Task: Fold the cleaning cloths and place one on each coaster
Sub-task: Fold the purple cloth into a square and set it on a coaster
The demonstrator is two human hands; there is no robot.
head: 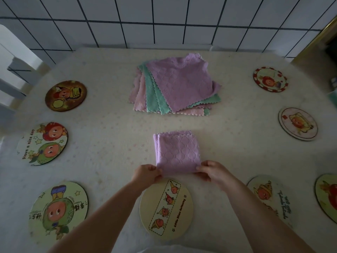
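Note:
A folded purple cloth (176, 151) lies flat on the table in front of me. My left hand (146, 173) pinches its near left corner and my right hand (211, 170) pinches its near right corner. Just below the cloth sits a cream round coaster (182, 212) with a strip of cartoon figures, bare. Further back lies a loose stack of unfolded cloths (175, 86), purple on top, green and pink beneath. Several more round cartoon coasters ring the table, all bare: three on the left (65, 95) (42, 143) (58, 209) and others on the right (269, 79) (298, 123) (266, 196) (328, 196).
The table (102, 128) has a pale speckled cover. A white tiled wall (164, 24) with dark grout runs behind its far edge. A white chair (12, 66) stands at the far left. A gold-trimmed frame (317, 39) shows at the far right.

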